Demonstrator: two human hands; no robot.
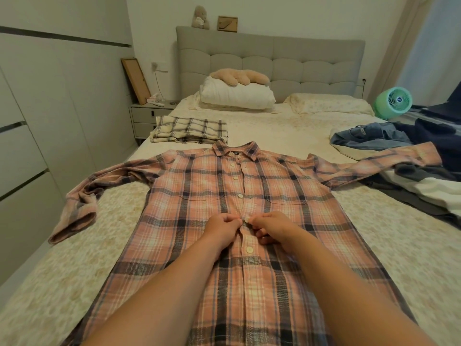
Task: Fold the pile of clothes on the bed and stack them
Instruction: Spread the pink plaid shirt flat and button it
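Our left hand (220,231) and right hand (270,229) meet at the centre of the frame, fingers curled, each pinching one edge of the placket on the shirt (199,221). The fingertips nearly touch at the button line. One button (249,250) lies just below the hands, at 6 o'clock; further buttons run up the placket toward the collar (235,149) at 12 o'clock.

The shirt lies flat, front up, on the bed (287,131), collar away from us. Its sleeves spread out toward 9 o'clock and 2 o'clock.

At 11 o'clock from the hands, beyond the collar, sits a folded stack (190,129) in cream check. At 2 to 3 o'clock lies the unfolded pile (411,151); the right sleeve reaches it. At 12 o'clock, pillows (237,96) rest against the headboard (299,58). A green fan (394,102) stands at 2 o'clock, a nightstand (147,117) at 10 o'clock.
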